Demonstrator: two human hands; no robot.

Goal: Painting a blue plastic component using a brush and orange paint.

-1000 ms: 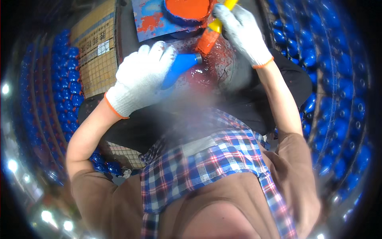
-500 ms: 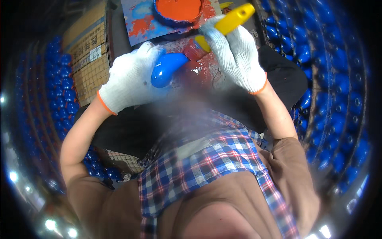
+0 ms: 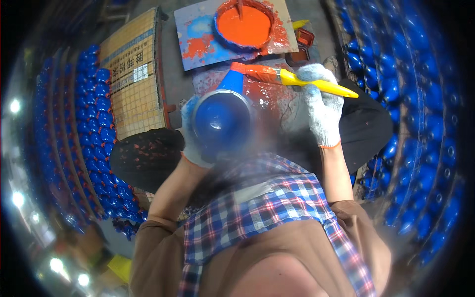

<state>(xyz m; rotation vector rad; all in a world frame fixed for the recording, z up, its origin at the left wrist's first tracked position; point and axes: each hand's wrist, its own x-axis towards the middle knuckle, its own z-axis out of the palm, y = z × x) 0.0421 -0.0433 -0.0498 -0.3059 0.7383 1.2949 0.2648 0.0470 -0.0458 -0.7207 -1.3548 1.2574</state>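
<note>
My left hand (image 3: 192, 148), in a white knit glove with an orange cuff, holds a glossy blue part (image 3: 222, 121) with a round body and a tapered neck. Its round end faces up toward me, the neck pointing away. Gloved the same way, my right hand (image 3: 324, 106) is closed around the yellow handle of a paintbrush (image 3: 297, 79). The orange-coated bristles lie across the end of the neck, which looks orange there. Most of my left fingers are hidden behind the blue part.
Ahead, a round tub (image 3: 216, 30) of orange paint stands on a paint-splashed board (image 3: 185, 52). A large carton (image 3: 131, 74) stands on the left. Blue parts are stacked in rows at the left (image 3: 101, 119) and right (image 3: 420, 109). Orange paint smears a surface (image 3: 269, 101) between my legs.
The blue part has swung from tilted sideways to neck pointing away, and my left hand has come toward the middle. The brush has turned from slanting up to nearly level, handle to the right.
</note>
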